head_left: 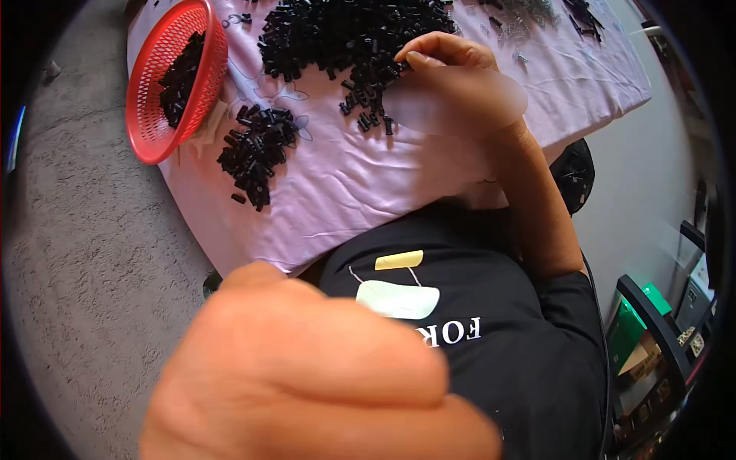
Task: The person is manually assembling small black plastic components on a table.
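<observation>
My left hand (pixel 307 368) looms large and slightly blurred in the lower foreground, raised close to the camera. Its fingers are curled into a fist, and whatever may be inside is hidden. My right hand (pixel 454 52) rests at the right edge of a big heap of small black tubular parts (pixel 349 31). Its thumb and forefinger come together beside a few of these parts; what they pinch, if anything, is too small to tell. A blurred patch hides some of this hand. Loose black parts (pixel 372 107) trail from the heap toward me.
A pink cloth (pixel 337 180) covers the table. At its left edge a red perforated basket (pixel 146 142) leans, with more black parts inside. A smaller black pile (pixel 257 149) lies beside it. Clear small pieces (pixel 521 19) are at the back right. Boxes (pixel 640 356) stand at far right.
</observation>
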